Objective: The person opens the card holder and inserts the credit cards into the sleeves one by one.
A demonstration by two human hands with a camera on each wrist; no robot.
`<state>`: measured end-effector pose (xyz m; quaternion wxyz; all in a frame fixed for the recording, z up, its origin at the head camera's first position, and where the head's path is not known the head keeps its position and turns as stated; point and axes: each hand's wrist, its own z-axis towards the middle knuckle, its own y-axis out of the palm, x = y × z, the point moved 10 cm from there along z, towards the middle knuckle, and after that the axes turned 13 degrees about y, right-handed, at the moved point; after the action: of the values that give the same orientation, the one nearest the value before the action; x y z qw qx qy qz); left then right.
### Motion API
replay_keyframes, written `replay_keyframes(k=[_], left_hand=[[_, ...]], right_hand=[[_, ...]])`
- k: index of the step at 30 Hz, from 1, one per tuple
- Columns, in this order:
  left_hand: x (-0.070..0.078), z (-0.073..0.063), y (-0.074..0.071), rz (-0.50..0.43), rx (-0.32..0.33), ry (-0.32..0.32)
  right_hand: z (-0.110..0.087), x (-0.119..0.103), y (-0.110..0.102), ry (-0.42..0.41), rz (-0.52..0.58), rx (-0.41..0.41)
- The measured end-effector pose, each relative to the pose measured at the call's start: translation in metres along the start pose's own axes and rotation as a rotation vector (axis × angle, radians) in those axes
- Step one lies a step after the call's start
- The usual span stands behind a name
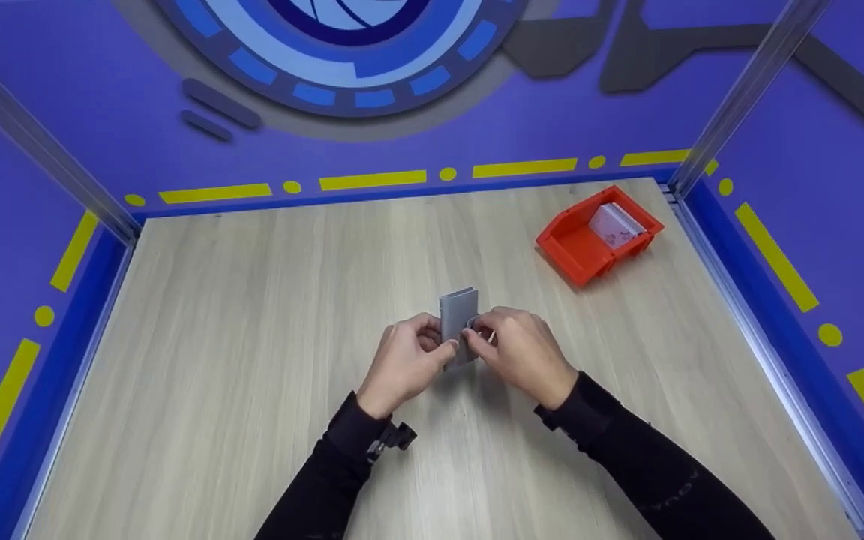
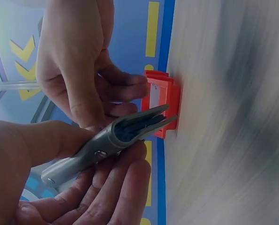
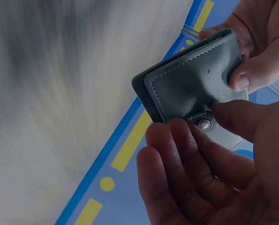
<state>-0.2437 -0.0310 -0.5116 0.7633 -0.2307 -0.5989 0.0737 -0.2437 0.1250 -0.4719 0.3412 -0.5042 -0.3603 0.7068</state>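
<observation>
A grey leather card wallet [image 1: 459, 309] stands upright over the table between both hands. My left hand [image 1: 408, 358] holds it along its folded spine, thumb on the front face and fingers behind. My right hand [image 1: 526, 351] pinches the opposite edge at a short strap with a metal snap button [image 3: 204, 124]; its thumb touches the front beside the snap. Pale stitching runs along the wallet's edge in the right wrist view. From the left wrist, the wallet [image 2: 109, 143] shows end-on, its covers slightly apart with dark inner layers between them.
A red open-front bin [image 1: 580, 251] stands at the back right of the wood-grain table [image 1: 252, 337], with a stack of cards [image 1: 616, 223] inside it. Blue-purple panels with yellow markings [image 1: 372, 180] enclose the back and both sides.
</observation>
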Motion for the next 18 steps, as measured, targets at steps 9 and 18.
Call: replay_keyframes(k=[9, 18], left_hand=[[0.008, -0.002, 0.004, 0.025, 0.008, 0.026], [-0.001, -0.001, 0.004, 0.018, 0.012, 0.02]], right_hand=[[0.001, -0.001, 0.009, -0.015, -0.053, 0.016], [-0.001, -0.001, 0.014, -0.075, -0.042, -0.02]])
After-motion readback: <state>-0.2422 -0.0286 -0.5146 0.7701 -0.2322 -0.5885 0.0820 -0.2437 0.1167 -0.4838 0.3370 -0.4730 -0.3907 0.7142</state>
